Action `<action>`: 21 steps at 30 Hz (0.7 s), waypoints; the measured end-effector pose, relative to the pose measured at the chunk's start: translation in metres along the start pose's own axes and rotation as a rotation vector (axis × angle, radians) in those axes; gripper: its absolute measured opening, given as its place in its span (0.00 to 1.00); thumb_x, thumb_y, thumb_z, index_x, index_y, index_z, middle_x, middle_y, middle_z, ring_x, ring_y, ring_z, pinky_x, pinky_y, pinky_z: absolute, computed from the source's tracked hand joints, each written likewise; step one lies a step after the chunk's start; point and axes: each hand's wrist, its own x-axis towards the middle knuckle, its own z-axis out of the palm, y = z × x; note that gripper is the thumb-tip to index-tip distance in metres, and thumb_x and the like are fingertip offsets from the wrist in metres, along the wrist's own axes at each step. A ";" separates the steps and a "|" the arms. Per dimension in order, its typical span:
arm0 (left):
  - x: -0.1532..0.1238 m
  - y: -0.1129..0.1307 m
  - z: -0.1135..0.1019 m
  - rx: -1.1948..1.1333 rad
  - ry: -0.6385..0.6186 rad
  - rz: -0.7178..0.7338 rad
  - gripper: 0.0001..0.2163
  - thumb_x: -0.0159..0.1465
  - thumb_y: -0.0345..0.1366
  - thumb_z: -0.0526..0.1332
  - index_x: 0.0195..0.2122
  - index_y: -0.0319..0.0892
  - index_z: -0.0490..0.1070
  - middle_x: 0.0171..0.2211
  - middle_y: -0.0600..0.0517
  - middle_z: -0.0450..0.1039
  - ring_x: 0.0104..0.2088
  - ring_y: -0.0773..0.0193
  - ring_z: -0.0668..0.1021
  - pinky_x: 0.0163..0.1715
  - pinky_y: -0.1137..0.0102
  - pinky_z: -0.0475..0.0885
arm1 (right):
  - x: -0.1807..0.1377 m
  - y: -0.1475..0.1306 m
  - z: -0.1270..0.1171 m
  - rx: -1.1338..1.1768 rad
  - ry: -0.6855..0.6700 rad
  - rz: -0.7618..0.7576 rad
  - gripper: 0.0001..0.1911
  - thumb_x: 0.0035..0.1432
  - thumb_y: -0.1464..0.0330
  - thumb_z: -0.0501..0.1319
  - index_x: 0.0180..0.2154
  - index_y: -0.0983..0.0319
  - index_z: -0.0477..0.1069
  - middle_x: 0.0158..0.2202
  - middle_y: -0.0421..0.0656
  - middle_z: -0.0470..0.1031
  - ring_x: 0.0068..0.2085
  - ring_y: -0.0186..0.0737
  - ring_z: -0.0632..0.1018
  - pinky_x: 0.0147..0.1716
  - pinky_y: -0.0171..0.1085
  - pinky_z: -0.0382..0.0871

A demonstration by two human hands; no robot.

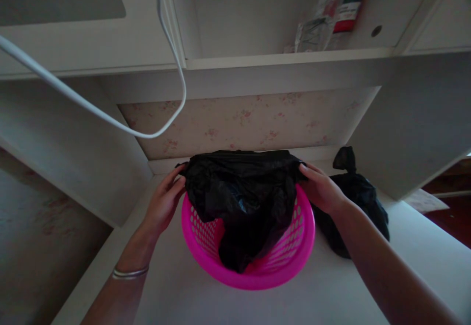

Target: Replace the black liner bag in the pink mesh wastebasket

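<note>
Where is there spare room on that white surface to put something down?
Bare white surface lies in front of the pink basket, nearest the person, and to its left beside the left hand. Another strip shows right of the tied black bag. Crowded: between basket and tied bag, where the right hand holds the black liner.

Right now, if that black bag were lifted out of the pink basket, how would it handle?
Probably floppy: the black bag sags and crumples between the left hand and right hand, drooping into the pink basket. Likely very light: it looks like thin film. Its glossy surface may be slippery.
</note>
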 end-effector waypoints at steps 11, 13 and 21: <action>0.051 0.042 0.030 -0.122 0.032 0.373 0.26 0.57 0.42 0.78 0.56 0.51 0.77 0.52 0.50 0.82 0.48 0.59 0.83 0.50 0.65 0.79 | 0.060 -0.054 0.009 -0.052 0.401 -0.409 0.16 0.48 0.55 0.76 0.36 0.56 0.79 0.34 0.38 0.82 0.40 0.43 0.82 0.40 0.40 0.79; 0.055 0.042 0.030 -0.163 0.115 0.355 0.20 0.56 0.41 0.78 0.49 0.50 0.79 0.49 0.52 0.82 0.45 0.61 0.83 0.45 0.68 0.79 | 0.067 -0.058 0.005 -0.038 0.503 -0.356 0.15 0.44 0.63 0.77 0.34 0.57 0.78 0.30 0.37 0.79 0.33 0.39 0.79 0.30 0.36 0.75; 0.015 0.053 0.037 -0.076 -0.136 0.202 0.45 0.52 0.51 0.80 0.69 0.61 0.62 0.72 0.45 0.62 0.64 0.45 0.76 0.61 0.53 0.74 | 0.057 -0.076 0.053 -0.025 0.252 -0.322 0.15 0.50 0.61 0.75 0.40 0.55 0.76 0.36 0.38 0.80 0.38 0.41 0.81 0.35 0.38 0.78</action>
